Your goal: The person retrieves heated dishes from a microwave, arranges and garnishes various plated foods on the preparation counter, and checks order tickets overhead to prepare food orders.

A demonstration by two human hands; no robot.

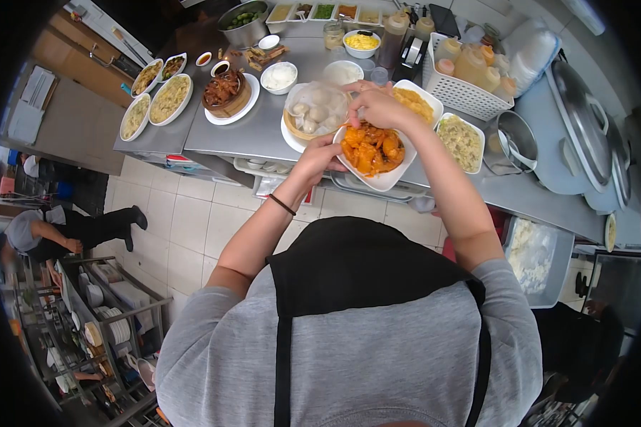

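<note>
A square white dish (385,182) of orange, saucy food (372,148) is held over the counter's front edge. My left hand (319,158) grips its left rim. Above the dish's upper left corner is my right hand (377,105), its fingers bent close together over the rim; what they hold, if anything, I cannot make out. Just left of it, a bamboo steamer (310,129) with pale round balls under a clear cover rests on a white plate. Beyond my right wrist lies a white dish of yellow food (413,104).
Along the steel counter (205,139) stand a steamer of brown food (228,94), oval dishes (169,99), a metal pot (509,142) and a white basket of bottles (470,78). Another person (75,231) is at the far left, near racks. A tub (538,263) sits at right.
</note>
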